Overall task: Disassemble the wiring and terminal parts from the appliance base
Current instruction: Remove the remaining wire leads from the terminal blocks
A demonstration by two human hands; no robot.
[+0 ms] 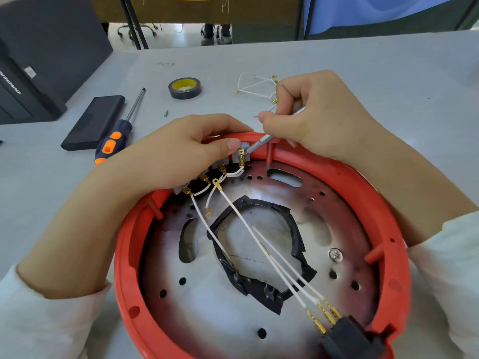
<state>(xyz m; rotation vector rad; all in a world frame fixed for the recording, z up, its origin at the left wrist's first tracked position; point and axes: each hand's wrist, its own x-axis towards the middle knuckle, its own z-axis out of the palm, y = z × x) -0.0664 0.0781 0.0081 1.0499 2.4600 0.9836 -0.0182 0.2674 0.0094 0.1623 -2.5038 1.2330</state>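
From the head view, the red appliance base (259,255) sits on the desk (363,73) right in front of you. Your left hand (176,154) pinches the terminal block (241,154) at the base's far rim, while your right hand (311,112) grips a thin metal tool (259,143), tip at the brass terminal (241,158). Pry gently, keep the block braced, and mind the white wires (272,255) running across to the black plug (347,332) at the near rim.
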